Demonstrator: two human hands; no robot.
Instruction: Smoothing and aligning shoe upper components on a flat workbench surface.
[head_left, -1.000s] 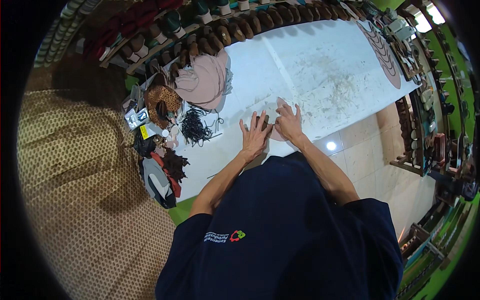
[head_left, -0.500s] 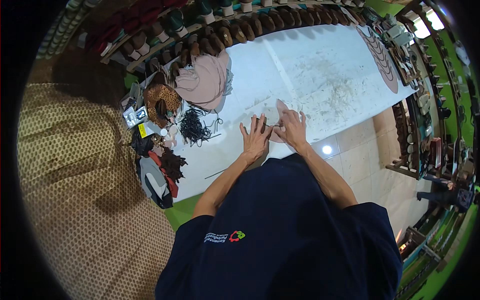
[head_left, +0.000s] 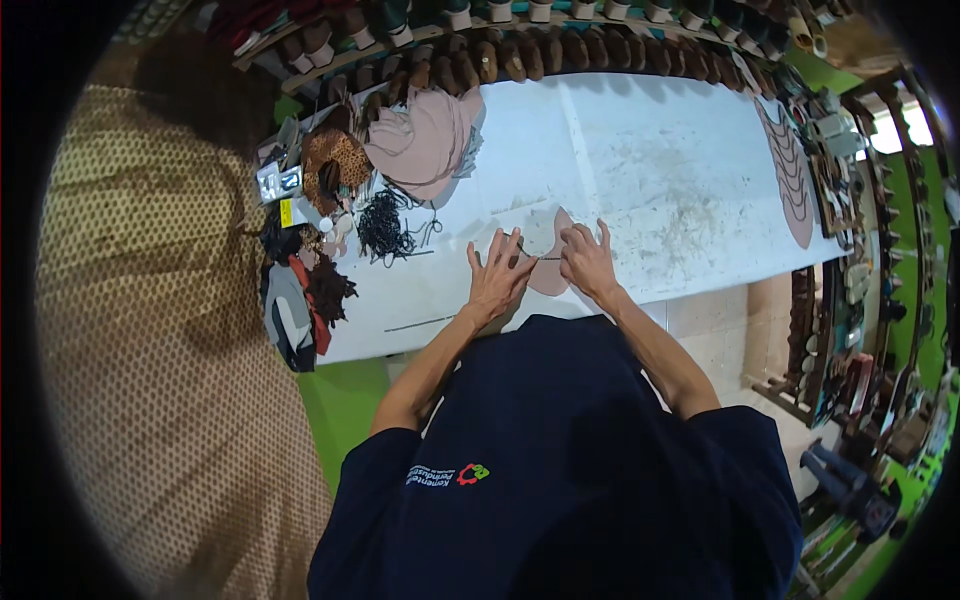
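On the white tabletop, close in front of me, lies a flat pink sole-shaped piece (head_left: 549, 279). A thin dark strip (head_left: 549, 260) runs across it between my two hands. My left hand (head_left: 495, 280) rests on the left side of the piece. Its fingers are spread, and the lowest fingertip touches the strip's left end. Over the piece's right edge, my right hand (head_left: 588, 262) has its thumb and forefinger closed on the strip, while other fingers stick up. Part of the pink piece is hidden under the right fingers.
A tangle of black cords (head_left: 385, 226) lies to the left, near stacked pink sheets (head_left: 425, 145) and a leopard-print piece (head_left: 333, 165). Another dark strip (head_left: 418, 324) lies near the front edge. Wavy-patterned pink pieces (head_left: 787, 175) sit far right. Brown shoe lasts (head_left: 535, 55) line the back.
The view has shifted, so the table appears tilted differently. My hands are slightly farther apart, and more of the dark strip and pink piece shows between them.
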